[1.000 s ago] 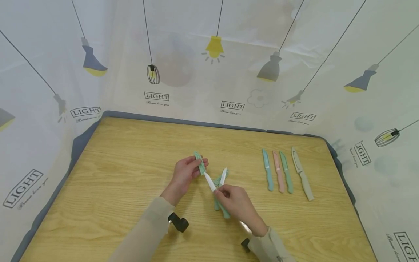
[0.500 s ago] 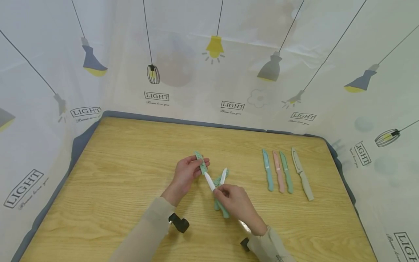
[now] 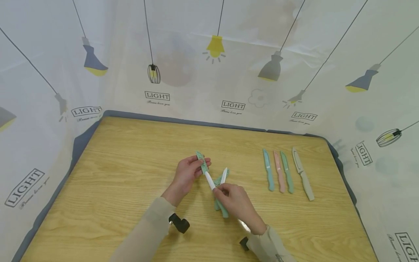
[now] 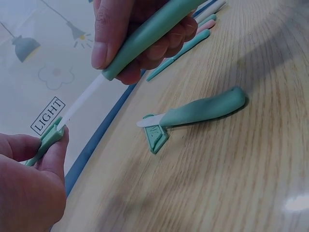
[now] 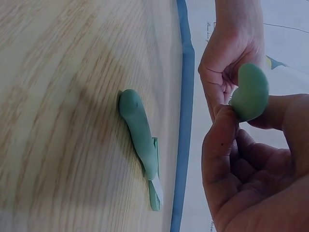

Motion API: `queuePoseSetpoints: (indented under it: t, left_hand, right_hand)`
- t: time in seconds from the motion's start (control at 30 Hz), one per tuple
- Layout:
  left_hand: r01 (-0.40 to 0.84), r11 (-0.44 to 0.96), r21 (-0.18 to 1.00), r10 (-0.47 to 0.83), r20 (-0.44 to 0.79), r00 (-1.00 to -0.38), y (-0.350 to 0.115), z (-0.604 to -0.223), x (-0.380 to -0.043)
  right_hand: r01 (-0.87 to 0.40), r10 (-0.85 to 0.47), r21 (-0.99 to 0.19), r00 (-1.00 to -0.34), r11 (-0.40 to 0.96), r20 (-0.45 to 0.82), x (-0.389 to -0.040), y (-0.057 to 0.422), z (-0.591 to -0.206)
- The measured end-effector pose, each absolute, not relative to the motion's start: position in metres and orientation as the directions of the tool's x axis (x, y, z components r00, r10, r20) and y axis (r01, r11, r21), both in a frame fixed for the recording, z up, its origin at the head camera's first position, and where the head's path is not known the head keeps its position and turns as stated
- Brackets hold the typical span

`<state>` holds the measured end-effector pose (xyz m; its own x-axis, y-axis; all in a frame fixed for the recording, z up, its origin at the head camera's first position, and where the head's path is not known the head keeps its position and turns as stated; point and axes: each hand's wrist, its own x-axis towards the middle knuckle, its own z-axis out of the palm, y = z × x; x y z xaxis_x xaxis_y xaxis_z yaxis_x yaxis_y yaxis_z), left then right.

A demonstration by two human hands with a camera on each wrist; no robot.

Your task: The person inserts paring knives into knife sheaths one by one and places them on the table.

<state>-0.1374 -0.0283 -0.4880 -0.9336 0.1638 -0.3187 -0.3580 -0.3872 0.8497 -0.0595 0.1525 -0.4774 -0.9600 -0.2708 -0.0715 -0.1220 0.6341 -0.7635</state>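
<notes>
My left hand pinches a green blade sheath between thumb and fingers. In my right hand is the green handle of a knife, gripped near its white blade. That blade's tip is at the mouth of the sheath and appears partly inside it, most of the blade still showing. Beneath the hands, a second green-handled knife lies on the table, its white blade resting across another green sheath. In the right wrist view, the held knife's rounded handle end faces the camera.
On the right of the wooden table lie a blue knife, a pink knife, a green knife and a larger cream knife, side by side. A lamp-printed curtain surrounds the table's back and sides.
The left hand and its sheath have shifted very slightly to the right, with a little less of the held blade showing. The knives on the table lie as before.
</notes>
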Motion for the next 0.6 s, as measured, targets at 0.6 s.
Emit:
queuePoseSetpoints:
  t: [0.6]
  left_hand:
    - [-0.359,-0.353,0.864,0.193,-0.308,-0.932,-0.0250,-0.4868,-0.1344]
  right_hand:
    - [-0.104,-0.256,-0.756,-0.963,0.646,-0.086,-0.0618,0.1495,-0.4740]
